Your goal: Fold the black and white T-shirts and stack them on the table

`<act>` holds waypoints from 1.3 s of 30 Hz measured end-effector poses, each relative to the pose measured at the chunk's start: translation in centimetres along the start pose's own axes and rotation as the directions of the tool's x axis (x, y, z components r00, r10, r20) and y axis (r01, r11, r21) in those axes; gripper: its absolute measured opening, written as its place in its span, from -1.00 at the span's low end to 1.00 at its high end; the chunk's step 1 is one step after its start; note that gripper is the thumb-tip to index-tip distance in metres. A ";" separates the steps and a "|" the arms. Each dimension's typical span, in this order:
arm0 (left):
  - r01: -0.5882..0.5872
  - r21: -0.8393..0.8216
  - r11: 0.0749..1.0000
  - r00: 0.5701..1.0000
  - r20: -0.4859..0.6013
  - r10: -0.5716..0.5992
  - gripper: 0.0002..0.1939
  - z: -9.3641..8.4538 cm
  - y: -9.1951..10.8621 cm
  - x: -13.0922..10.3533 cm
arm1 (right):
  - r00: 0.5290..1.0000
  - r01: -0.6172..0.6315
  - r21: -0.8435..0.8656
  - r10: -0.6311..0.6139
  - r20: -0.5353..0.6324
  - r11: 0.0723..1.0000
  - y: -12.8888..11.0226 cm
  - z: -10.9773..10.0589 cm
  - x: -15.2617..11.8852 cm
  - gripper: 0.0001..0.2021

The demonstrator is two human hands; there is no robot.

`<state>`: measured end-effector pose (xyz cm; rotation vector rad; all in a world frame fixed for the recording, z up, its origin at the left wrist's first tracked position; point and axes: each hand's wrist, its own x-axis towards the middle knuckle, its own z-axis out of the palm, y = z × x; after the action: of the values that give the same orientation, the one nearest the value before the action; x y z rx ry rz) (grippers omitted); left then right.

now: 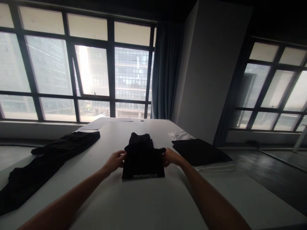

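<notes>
A black garment, partly folded, lies on the white table in front of me. Pale lettering, upside down from here, runs along its near edge. My left hand pinches the garment's left side, thumb and fingers closed on the cloth. On the opposite side, my right hand grips the cloth at the end of a raised fold. That fold stretches across the garment between both hands. Beyond it, the far part of the garment is bunched up on the tabletop. Its exact kind cannot be made out.
Black clothing lies stretched along the table's left side. To the right, a folded black cloth rests on white folded cloth, with a clear plastic bag behind. Papers lie at the far left of the white table.
</notes>
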<state>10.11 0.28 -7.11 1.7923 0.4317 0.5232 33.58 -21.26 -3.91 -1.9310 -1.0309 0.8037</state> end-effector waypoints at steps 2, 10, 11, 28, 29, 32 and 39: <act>0.069 0.065 0.995 0.997 -0.037 -0.067 -0.29 0.3 -0.6 0.3 | 0.992 -0.126 -0.043 0.125 -0.024 0.991 0.7 0.1 0.5 -0.73; -0.070 0.500 0.863 0.997 0.017 0.071 -0.62 0.1 -0.3 -0.7 | 0.997 -0.001 -0.027 -0.002 -0.082 1.000 2.2 0.6 2.1 -0.45; -0.060 0.508 0.859 0.998 0.009 0.065 -0.62 0.1 -0.1 -0.8 | 0.994 0.037 -0.072 -0.044 -0.101 0.997 2.1 0.8 2.2 -0.51; -0.407 0.673 0.618 0.901 0.405 0.153 -0.55 -2.9 0.8 -2.5 | 0.994 0.081 -0.698 -0.108 0.005 0.712 0.5 0.1 -0.3 -0.27; -0.429 0.668 0.608 0.891 0.426 0.160 -0.57 -2.9 0.5 -2.4 | 0.992 0.107 -0.698 -0.124 0.027 0.708 0.5 0.2 -0.3 -0.25; -0.462 0.672 0.578 0.882 0.416 0.222 -0.67 -2.4 -0.8 -1.6 | 0.969 0.220 -0.672 -0.239 0.065 0.707 1.0 0.4 0.1 -0.19; -0.473 0.676 0.565 0.880 0.336 0.335 -0.62 -0.8 -1.4 -0.4 | 0.901 0.326 -0.639 -0.433 -0.012 0.697 2.5 0.9 2.1 -0.65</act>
<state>9.35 1.08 -8.37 2.7671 0.0823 0.5395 34.74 -20.00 -6.83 -2.1425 -1.6772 0.0377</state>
